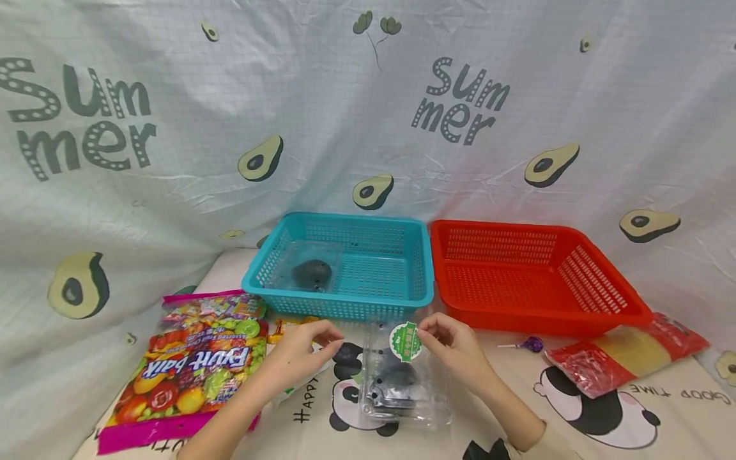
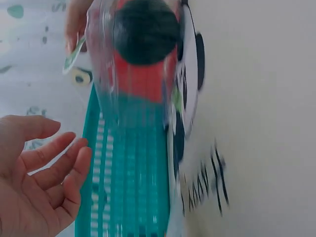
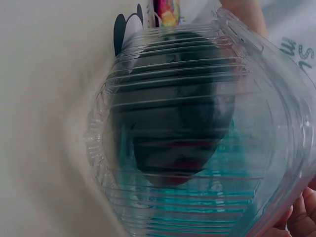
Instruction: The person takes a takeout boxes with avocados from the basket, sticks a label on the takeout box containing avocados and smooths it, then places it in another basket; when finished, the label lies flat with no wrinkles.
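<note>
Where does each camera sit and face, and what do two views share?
Head: worn on the head, facing forward and down at the clear container, left hand and right hand; forearms show.
Left wrist: on that wrist, facing the container; left hand lower left, right hand at top.
Right wrist: on that wrist, facing the container closely; right fingers lower right, some arm at top.
Wrist views share container and teal basket.

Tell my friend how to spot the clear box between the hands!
Find the blue basket beside the red basket. In front, between the left hand and right hand, is a clear box holding something dark. Another clear box sits in the blue basket; this one's outside.
</note>
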A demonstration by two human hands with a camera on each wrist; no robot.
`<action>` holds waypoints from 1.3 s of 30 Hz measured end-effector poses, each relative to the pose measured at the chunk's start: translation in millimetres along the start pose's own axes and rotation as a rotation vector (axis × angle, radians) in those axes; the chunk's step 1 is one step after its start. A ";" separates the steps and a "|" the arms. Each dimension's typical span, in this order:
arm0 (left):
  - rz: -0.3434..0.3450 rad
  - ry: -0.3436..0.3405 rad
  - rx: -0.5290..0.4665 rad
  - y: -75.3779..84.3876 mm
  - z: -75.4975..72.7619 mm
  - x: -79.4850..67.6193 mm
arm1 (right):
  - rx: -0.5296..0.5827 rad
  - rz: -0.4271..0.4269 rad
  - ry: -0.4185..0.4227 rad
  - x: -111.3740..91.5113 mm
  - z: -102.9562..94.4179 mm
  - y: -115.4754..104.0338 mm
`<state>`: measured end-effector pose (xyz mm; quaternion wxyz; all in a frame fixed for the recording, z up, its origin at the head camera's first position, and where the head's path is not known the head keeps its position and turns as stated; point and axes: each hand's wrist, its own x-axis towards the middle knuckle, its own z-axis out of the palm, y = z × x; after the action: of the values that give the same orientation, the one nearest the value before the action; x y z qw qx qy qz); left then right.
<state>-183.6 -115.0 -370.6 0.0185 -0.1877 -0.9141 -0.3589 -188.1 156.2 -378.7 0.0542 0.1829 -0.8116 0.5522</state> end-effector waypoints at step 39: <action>0.212 0.180 0.143 33.5 57.7 35.2 | -0.309 -0.094 0.072 7.5 8.9 24.1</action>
<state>-198.6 -42.6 -385.8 0.1516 -0.2484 -0.9070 -0.3042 -202.6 154.0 -401.0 0.1368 0.1903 -0.8748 0.4240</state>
